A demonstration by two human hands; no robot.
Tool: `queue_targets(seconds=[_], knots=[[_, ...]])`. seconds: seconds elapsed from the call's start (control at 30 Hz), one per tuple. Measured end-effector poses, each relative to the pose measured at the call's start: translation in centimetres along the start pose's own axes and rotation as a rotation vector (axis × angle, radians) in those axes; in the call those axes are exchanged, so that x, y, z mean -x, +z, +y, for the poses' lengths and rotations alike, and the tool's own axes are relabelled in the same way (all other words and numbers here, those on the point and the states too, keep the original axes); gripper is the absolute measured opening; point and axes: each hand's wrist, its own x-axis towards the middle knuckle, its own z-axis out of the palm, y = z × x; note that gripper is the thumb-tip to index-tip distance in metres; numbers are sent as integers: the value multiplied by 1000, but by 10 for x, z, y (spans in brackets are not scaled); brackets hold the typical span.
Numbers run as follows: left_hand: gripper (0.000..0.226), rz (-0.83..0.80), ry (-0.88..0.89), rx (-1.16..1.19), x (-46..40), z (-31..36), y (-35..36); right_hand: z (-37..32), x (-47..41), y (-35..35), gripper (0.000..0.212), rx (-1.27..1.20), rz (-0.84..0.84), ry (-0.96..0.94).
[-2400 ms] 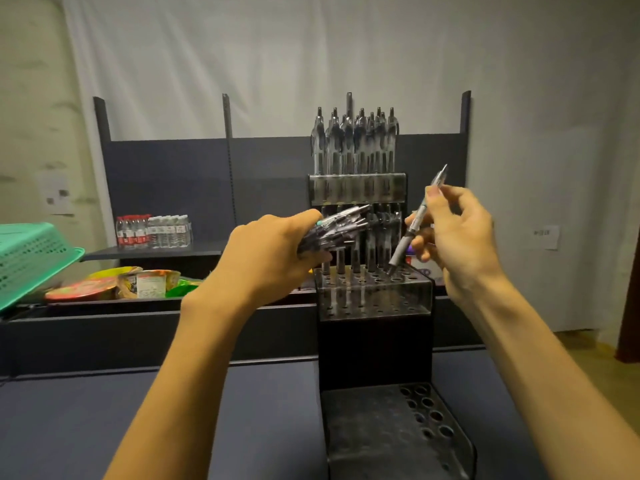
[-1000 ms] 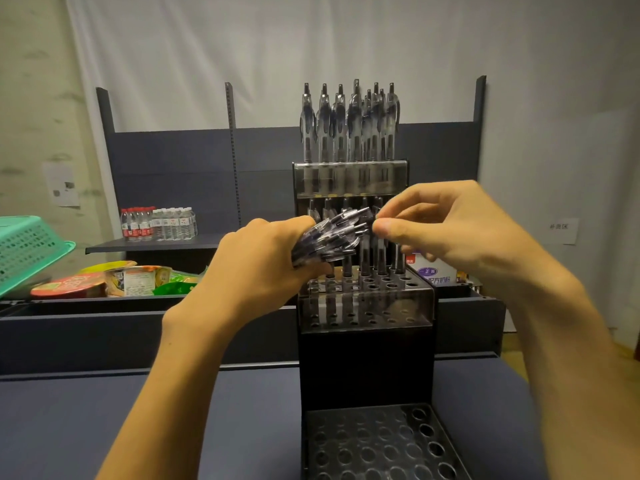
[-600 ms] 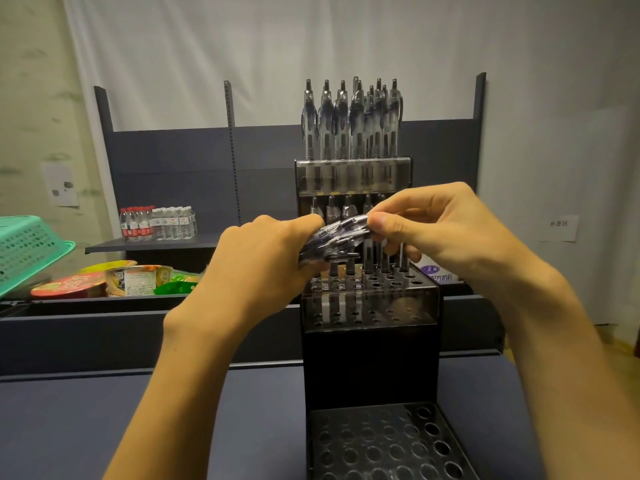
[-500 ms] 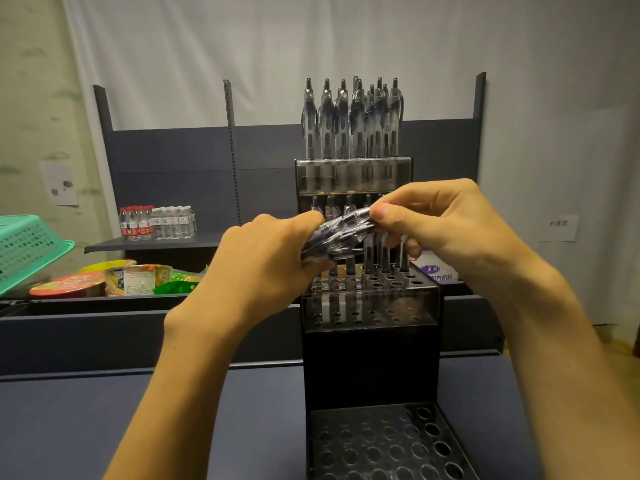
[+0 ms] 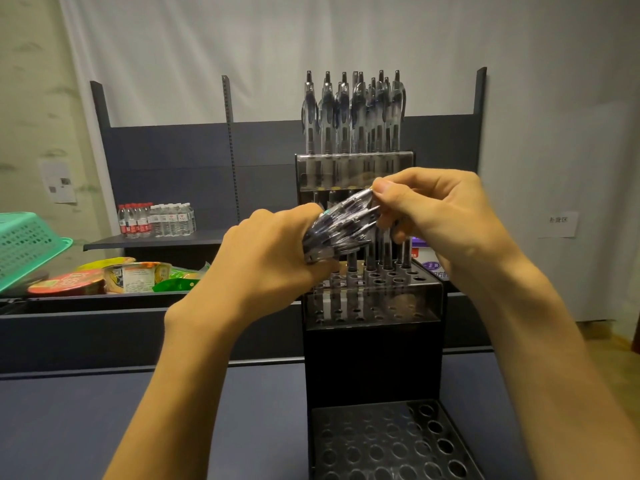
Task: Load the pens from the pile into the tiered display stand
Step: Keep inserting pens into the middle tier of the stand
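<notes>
Head view, green basket (image 5: 24, 244) and water bottles (image 5: 156, 220) far left, our left hand (image 5: 273, 261) grasping a pen bundle (image 5: 341, 230), right hand (image 5: 440, 216) pinching its top pen, both masking the display stand (image 5: 372, 306) middle tier.

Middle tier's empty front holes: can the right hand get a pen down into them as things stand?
Probably yes. The right hand pinches a pen at the top of the bundle gripped by the left hand, just above the middle tier; nothing covers its front-right holes.
</notes>
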Motion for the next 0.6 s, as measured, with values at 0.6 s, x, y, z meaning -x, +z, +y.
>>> queue_targets(seconds=[0.6], knots=[[36,3,-4,33,0,2,-3,1,1,3,18,10,-115,19]])
